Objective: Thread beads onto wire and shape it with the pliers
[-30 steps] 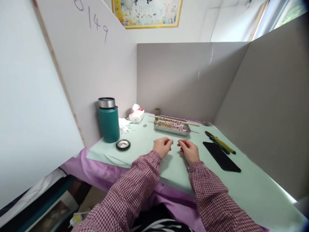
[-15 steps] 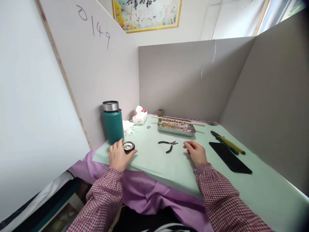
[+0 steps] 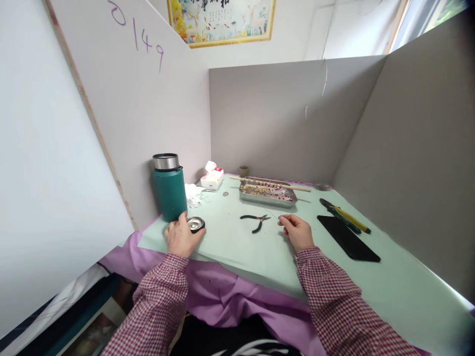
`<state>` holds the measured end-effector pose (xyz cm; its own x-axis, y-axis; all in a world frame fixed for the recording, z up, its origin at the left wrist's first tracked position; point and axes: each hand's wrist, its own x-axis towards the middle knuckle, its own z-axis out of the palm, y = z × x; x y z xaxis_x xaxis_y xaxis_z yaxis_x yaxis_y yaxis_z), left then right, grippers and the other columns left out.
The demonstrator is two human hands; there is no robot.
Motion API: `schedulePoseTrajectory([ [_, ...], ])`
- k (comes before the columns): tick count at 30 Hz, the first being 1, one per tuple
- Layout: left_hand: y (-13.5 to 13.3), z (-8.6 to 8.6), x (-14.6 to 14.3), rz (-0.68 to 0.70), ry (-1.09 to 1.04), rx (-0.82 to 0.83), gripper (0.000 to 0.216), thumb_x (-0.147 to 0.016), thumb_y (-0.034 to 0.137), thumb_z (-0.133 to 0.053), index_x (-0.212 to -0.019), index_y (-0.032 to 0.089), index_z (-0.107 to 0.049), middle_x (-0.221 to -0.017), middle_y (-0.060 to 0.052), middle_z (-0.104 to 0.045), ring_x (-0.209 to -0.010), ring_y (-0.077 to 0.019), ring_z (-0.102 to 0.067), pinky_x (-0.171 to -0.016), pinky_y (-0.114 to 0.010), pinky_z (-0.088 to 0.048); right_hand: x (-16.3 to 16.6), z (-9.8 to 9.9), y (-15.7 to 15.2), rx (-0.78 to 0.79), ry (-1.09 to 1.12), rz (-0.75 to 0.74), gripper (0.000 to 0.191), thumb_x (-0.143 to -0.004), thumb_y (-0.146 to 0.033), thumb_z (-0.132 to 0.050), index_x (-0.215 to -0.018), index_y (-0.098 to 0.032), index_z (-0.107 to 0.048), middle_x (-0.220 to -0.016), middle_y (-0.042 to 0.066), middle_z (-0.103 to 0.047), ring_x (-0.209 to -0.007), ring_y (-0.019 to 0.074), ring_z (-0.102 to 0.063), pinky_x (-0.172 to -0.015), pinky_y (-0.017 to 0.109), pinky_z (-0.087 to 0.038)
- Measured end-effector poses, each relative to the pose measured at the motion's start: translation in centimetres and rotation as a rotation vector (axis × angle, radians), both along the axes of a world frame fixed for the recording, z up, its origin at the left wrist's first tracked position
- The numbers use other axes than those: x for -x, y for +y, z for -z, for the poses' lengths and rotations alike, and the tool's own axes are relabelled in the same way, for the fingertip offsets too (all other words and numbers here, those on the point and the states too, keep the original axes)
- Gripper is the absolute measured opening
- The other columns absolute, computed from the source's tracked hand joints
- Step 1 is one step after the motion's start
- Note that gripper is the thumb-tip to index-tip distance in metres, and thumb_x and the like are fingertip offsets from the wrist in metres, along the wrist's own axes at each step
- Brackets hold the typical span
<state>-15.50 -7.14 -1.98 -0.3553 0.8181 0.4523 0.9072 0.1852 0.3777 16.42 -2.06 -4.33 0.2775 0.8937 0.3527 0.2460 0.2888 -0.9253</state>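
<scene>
My left hand [image 3: 181, 238] rests at the near left of the table, with thumb and fingers curved around a round black bottle lid [image 3: 196, 224] that has a silver centre. Just behind it stands a green flask [image 3: 169, 193] with a bare steel neck. Farther right, my right hand [image 3: 298, 232] pinches a thin wire [image 3: 272, 214] between thumb and fingertips. The wire runs up and left toward the tray. Between both hands lie small black-handled pliers [image 3: 257, 220], jaws pointing right.
A metal tray [image 3: 267, 200] holds gold and red beads, with a wooden stick [image 3: 297, 188] across it. Yellow-green cutters [image 3: 345, 217] and a black phone-like slab [image 3: 349, 238] lie right. A tissue pack [image 3: 212, 179] and crumpled tissue [image 3: 193, 195] sit at back left. Grey panels enclose the table.
The whole view has shifted slightly, moving everything a little left in the picture. Both hands keep their places at the lid and wire.
</scene>
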Motion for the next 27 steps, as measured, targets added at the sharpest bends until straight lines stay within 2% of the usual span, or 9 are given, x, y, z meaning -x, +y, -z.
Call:
schedulePoseTrajectory([
  [6,-1.5,-1.9,-0.2,0.213,-0.082,0.013,0.075,-0.06,0.043,-0.061,-0.124,0.015,-0.035,-0.11,-0.012,-0.057,-0.104,-0.0289,-0.049,-0.087,-0.038,-0.035,-0.2,0.2,0.2,0.004,-0.005,-0.004,0.04,-0.063,-0.049,-0.059,-0.077,-0.012,-0.064,-0.065,0.006,-0.063,-0.042,0.0078,-0.044,-0.039,0.021,-0.038],
  [10,-3.8,-4.6,-1.4,0.458,-0.227,0.037,0.078,-0.059,0.042,-0.062,-0.127,0.018,-0.032,-0.112,-0.009,-0.056,-0.103,-0.0246,-0.052,-0.086,-0.036,-0.039,-0.3,0.3,0.2,0.001,-0.012,-0.004,0.037,-0.065,-0.048,-0.059,-0.077,-0.012,-0.064,-0.065,0.005,-0.063,-0.042,0.0074,-0.044,-0.039,0.021,-0.037],
  [16,-8.0,-9.3,-3.9,0.725,-0.404,0.098,0.074,-0.056,0.031,-0.064,-0.125,0.022,-0.038,-0.11,-0.009,-0.058,-0.1,-0.0248,-0.054,-0.086,-0.04,-0.042,-0.2,0.2,0.1,0.003,-0.006,-0.002,0.039,-0.063,-0.049,-0.059,-0.076,-0.012,-0.064,-0.064,0.005,-0.064,-0.041,0.0076,-0.044,-0.039,0.021,-0.037],
  [24,-13.4,-13.1,-6.1,1.099,-0.626,0.199,0.081,-0.049,0.033,-0.071,-0.124,0.025,-0.041,-0.108,-0.009,-0.059,-0.102,-0.0284,-0.053,-0.086,-0.041,-0.044,0.0,-0.2,-0.1,0.025,-0.007,-0.016,0.033,-0.066,-0.045,-0.058,-0.076,-0.014,-0.063,-0.064,0.003,-0.064,-0.042,0.0074,-0.044,-0.041,0.021,-0.037],
  [27,-14.3,-14.6,-6.7,1.358,-0.701,0.389,0.075,-0.053,0.035,-0.07,-0.122,0.031,-0.042,-0.111,-0.004,-0.058,-0.098,-0.025,-0.056,-0.085,-0.037,-0.046,0.1,-0.6,-0.4,0.027,-0.04,0.015,0.03,-0.065,-0.042,-0.058,-0.074,-0.014,-0.063,-0.062,0.003,-0.063,-0.042,0.0077,-0.044,-0.042,0.021,-0.037],
])
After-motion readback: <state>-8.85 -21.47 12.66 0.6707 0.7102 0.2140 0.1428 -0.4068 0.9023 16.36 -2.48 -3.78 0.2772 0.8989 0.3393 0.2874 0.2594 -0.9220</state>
